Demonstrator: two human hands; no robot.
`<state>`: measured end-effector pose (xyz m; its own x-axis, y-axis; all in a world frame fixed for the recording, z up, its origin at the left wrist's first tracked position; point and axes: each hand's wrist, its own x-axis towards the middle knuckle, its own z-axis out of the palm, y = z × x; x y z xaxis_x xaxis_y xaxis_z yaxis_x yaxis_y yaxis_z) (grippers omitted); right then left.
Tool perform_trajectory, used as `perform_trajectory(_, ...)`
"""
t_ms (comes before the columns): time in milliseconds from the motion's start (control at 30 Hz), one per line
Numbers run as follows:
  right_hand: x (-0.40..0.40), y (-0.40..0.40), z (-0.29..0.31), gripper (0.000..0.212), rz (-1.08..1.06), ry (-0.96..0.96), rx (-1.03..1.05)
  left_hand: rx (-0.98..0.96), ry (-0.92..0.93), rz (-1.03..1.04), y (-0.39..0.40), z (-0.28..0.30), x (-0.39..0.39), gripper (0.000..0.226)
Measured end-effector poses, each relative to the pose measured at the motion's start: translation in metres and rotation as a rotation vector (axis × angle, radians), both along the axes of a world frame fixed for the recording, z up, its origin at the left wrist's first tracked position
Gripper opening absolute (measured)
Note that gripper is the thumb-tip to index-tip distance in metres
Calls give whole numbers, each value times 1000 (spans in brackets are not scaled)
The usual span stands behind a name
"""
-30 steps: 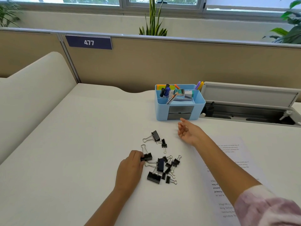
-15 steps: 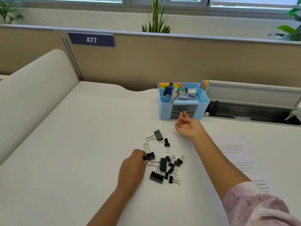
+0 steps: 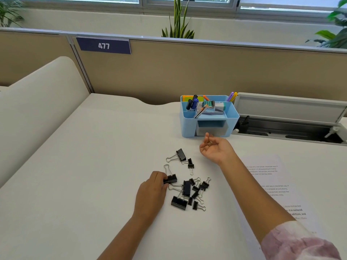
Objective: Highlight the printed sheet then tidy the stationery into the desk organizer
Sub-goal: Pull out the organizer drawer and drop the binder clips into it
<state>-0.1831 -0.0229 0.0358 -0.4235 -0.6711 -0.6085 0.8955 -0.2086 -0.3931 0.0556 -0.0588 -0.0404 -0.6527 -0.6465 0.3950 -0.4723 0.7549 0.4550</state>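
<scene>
We are pinching one black binder clip (image 3: pixel 170 178) with our left hand (image 3: pixel 151 194), right at the edge of the pile of binder clips (image 3: pixel 189 192) on the white counter (image 3: pixel 84 175). Our right hand (image 3: pixel 216 150) is lying palm up with loose fingers, holding nothing, just in front of the blue desk organizer (image 3: pixel 208 115).

A moment ago both little drawers were shut. Now the top drawer (image 3: pixel 211 130) is standing pulled out (it looks pale grey and sticks forward), and there is an open blue gap behind it. We think this means the drawer is getting ready for the clips, so the tidying part is going on.

The printed sheet (image 3: pixel 272 186) is lying flat under our right arm, off to the right. The pens (image 3: pixel 192 104) and markers are already sitting in the organizer's top. The clips are still waiting on the counter.
</scene>
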Motion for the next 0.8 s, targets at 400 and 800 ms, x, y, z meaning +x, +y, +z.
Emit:
perform_trajectory(400, 12, 22, -8, 18, 42, -13, 52, 10, -1, 7, 1, 0, 0, 29)
perform_trajectory(800, 69, 14, -22, 20, 434, 1511, 634, 16, -13, 5, 0, 0, 1, 33)
